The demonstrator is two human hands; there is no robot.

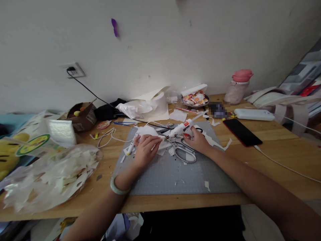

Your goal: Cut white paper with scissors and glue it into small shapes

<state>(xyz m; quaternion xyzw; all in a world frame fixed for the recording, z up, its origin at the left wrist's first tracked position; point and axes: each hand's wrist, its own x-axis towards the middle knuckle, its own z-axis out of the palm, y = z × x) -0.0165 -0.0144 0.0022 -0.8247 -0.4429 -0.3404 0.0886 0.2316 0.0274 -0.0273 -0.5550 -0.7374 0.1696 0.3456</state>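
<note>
My right hand [197,142] is wrapped round the handle of a white hot glue gun [181,129] with orange parts, its nozzle pointing down to the left. Close to that nozzle, the fingers of my left hand [147,147] are pinched together; what they hold, if anything, is too small to make out. Grey-handled scissors [185,154] lie on the grey cutting mat [173,177] below the glue gun. A white pen-like tool with a yellow end [130,147] rests beside my left hand. White paper scraps [163,147] are scattered around both hands.
A plastic bag of scraps [55,177] covers the left of the table. Behind the mat stand a cardboard box [84,118], a bowl of wrapped pieces [197,98] and a pink bottle [237,88]. A phone [242,132] and a white power bank [254,114] lie right, with cables.
</note>
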